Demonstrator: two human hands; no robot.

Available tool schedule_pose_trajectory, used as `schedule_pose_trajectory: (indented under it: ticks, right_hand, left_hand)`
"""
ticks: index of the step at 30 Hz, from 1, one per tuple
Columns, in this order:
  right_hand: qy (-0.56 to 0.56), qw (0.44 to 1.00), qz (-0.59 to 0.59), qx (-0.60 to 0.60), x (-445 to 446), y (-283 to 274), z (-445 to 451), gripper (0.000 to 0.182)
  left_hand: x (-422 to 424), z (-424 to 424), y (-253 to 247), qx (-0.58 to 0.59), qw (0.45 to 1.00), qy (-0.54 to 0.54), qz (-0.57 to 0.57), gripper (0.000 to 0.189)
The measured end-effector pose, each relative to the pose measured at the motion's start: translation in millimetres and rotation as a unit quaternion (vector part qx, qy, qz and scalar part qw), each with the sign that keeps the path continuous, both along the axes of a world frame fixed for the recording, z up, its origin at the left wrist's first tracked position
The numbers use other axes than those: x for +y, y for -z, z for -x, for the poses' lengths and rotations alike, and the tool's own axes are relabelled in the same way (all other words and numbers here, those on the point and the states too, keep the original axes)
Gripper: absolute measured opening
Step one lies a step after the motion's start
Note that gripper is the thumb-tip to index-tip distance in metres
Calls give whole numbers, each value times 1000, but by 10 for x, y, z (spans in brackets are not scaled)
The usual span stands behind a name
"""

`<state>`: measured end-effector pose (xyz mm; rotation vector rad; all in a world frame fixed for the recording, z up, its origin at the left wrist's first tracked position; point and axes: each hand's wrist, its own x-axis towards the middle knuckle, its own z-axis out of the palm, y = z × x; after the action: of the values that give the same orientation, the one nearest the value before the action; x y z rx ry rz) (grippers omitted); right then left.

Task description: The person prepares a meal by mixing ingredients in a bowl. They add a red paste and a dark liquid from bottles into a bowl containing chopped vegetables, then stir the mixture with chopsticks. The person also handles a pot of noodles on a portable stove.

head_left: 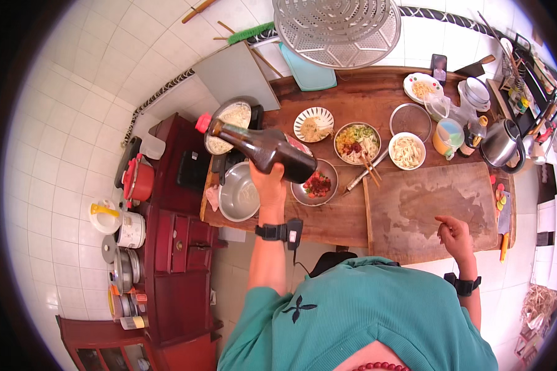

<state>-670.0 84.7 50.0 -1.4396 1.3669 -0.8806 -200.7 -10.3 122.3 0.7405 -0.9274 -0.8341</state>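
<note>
My left hand [268, 185] grips a large dark glass bottle [278, 149] with a red cap, held tilted over the table. Below the bottle's base is a metal bowl [327, 194] of chopped red pieces with a dark red heap on them. Empty and loosely curled, its index finger pointing left, my right hand [457, 239] hovers by the front of a wet wooden cutting board [427, 185]. Behind the board, a metal bowl [341, 153] holds sorted chopped ingredients, with chopsticks [373, 172] leaning in it. Beside that stands a white bowl [408, 151] of pale strips.
A large metal basin [234, 204] sits at the table's left end. A patterned plate [313, 112] of shreds lies farther back. At right are a steel kettle [500, 143], a sauce bottle [471, 137] and a knife [504, 222]. Perforated metal steamer racks [339, 46] hang above the back edge.
</note>
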Motion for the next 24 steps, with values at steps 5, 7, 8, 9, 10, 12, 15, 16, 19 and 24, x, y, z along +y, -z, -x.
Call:
schedule_pose_trajectory:
  ticks: [5, 7, 8, 9, 10, 12, 15, 16, 19, 24]
  right_hand:
    - [5, 1000, 6, 10, 78, 50, -72, 26]
    - [27, 999, -10, 22, 183, 84, -106, 26]
    - [27, 999, -19, 24, 203, 73, -128, 26]
    - [28, 999, -19, 36, 228, 73, -150, 26]
    - [28, 998, -18, 48, 247, 83, -172, 26]
    - [30, 998, -20, 52, 253, 122, -259, 26]
    - [27, 997, -15, 68, 247, 115, -380, 26]
    - [28, 997, -16, 66, 259, 127, -430, 26]
    - [29, 997, -23, 70, 305, 187, -591, 26]
    - [46, 994, -63, 78, 444, 346, -786, 27]
  left_hand:
    - [16, -124, 52, -15, 1000, -16, -6, 87]
    - [40, -116, 71, -36, 999, -15, -7, 87]
    - [50, -106, 62, -70, 997, -35, -8, 86]
    - [74, -101, 64, -113, 992, -50, -20, 85]
    - [97, -104, 70, -157, 985, -65, -32, 85]
    - [153, -136, 129, -253, 957, -128, -57, 86]
    - [216, -284, 193, -447, 874, -169, -91, 90]
    - [229, -339, 223, -471, 860, -164, -106, 93]
    - [267, -508, 343, -557, 805, -169, -116, 93]
    - [242, -668, 454, -626, 752, -175, -108, 93]
